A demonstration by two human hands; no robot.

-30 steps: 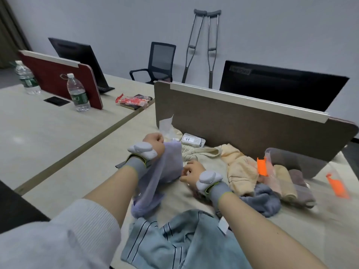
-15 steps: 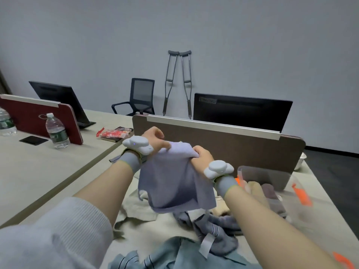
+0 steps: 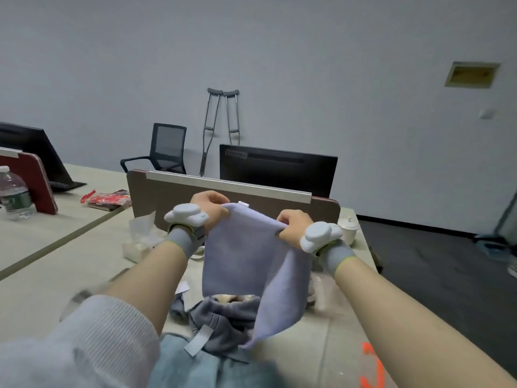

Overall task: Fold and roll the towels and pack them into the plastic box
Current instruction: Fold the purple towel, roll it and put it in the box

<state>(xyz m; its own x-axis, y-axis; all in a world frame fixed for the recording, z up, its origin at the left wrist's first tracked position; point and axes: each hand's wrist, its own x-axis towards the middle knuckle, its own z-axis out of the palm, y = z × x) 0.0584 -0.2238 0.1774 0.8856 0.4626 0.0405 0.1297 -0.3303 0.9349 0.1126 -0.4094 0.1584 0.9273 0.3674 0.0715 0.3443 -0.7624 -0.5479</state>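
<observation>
Lavender towel (image 3: 251, 261) held up in the air over the desk (image 3: 42, 278), spread between both hands and hanging down in front of the person. Left hand (image 3: 210, 207) pinches the top left corner, fingers curled round the edge; small white tag sticks up just beside it. Right hand (image 3: 293, 226) grips the top right corner, fingers curled over the hem. Both wrists carry white tracker pods on grey bands. Towel's lower right part drapes lower than the left, its bottom tip touching or nearly touching the desk surface, hard to tell.

Below the towel: dark grey towel (image 3: 221, 317) crumpled on the desk with a pale label loop, and a blue-grey cloth (image 3: 195, 365) at the bottom edge, blurred. Beige fabric (image 3: 235, 298) peeks out behind the grey one. Orange clip (image 3: 372, 365) at lower right, blurred, probably part of the plastic box; the box itself is not clearly visible.

Brown desk divider (image 3: 173, 203) stands behind the hands, black monitor (image 3: 277, 169) beyond it. White lidded cup (image 3: 348, 229) sits near the right wrist. Tissue pack (image 3: 140, 239) left of the left wrist. Red snack packet (image 3: 107, 198) and water bottle (image 3: 14, 197) on the neighbouring desk, beside a red divider (image 3: 33, 186). Black mesh office chair (image 3: 165, 149) and a pair of crutches (image 3: 221, 121) stand against the grey wall.
</observation>
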